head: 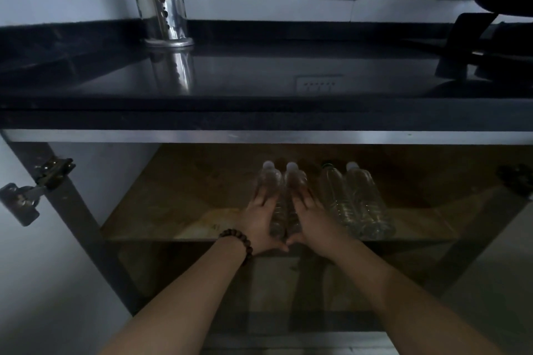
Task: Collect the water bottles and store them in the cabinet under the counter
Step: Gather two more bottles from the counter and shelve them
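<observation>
The cabinet under the dark counter stands open, and several clear water bottles with white caps rest on its brown shelf [173, 210]. My left hand [259, 219] grips one bottle [269, 179] and my right hand [313, 216] grips the bottle [295, 177] beside it; both bottles stand on the shelf, touching each other. Two more bottles [331, 190] [363, 196] stand just to the right, untouched. A bead bracelet sits on my left wrist.
The black counter [259, 78] carries a perforated steel utensil holder [161, 0] at the back left and a dark stove with a pan [496, 37] at the right. The open cabinet door with its hinge [37, 187] is at the left. A lower shelf lies beneath.
</observation>
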### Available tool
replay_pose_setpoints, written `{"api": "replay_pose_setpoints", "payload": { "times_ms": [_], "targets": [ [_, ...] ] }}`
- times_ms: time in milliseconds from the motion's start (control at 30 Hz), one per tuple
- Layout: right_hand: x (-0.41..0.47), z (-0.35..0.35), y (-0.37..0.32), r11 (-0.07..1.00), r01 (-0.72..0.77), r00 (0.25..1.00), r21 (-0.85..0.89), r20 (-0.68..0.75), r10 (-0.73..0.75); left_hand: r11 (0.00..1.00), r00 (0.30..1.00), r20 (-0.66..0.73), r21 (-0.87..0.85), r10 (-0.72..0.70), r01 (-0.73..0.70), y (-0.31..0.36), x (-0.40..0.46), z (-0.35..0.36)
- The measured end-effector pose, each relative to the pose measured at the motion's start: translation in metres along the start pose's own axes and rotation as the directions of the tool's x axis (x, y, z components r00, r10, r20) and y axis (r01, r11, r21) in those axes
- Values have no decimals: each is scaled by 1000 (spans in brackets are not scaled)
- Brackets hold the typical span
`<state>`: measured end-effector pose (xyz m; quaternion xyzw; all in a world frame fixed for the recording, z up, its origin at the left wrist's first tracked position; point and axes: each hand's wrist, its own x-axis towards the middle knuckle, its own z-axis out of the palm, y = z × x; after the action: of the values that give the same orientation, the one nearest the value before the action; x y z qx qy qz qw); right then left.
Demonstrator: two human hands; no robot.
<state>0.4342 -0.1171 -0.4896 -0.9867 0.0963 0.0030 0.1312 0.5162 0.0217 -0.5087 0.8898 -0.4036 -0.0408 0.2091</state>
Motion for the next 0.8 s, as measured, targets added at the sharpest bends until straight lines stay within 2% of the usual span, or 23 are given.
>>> {"api": "replay_pose_setpoints", "payload": {
  "times_ms": [200,300,400,600,800],
  "targets": [
    [7,-2,-1,999,-22,999,-27,39,23,996,998,60,83,-36,31,-4,7,0],
    [2,-12,-8,999,-45,995,14,93,44,979,982,156,189,-101,71,9,-2,-17],
    [-20,-32,-14,994,-76,995,80,63,71,964,958,242,249,-154,92,34,-29,-39],
    [-93,-92,-35,989,-137,985,51,112,131,979,968,208,174,-141,105,86,-100,-96],
    [-181,-179,-80,951,-286,940,115,225,255,968,910,351,198,-218,156,159,-161,-192]
  ]
}}
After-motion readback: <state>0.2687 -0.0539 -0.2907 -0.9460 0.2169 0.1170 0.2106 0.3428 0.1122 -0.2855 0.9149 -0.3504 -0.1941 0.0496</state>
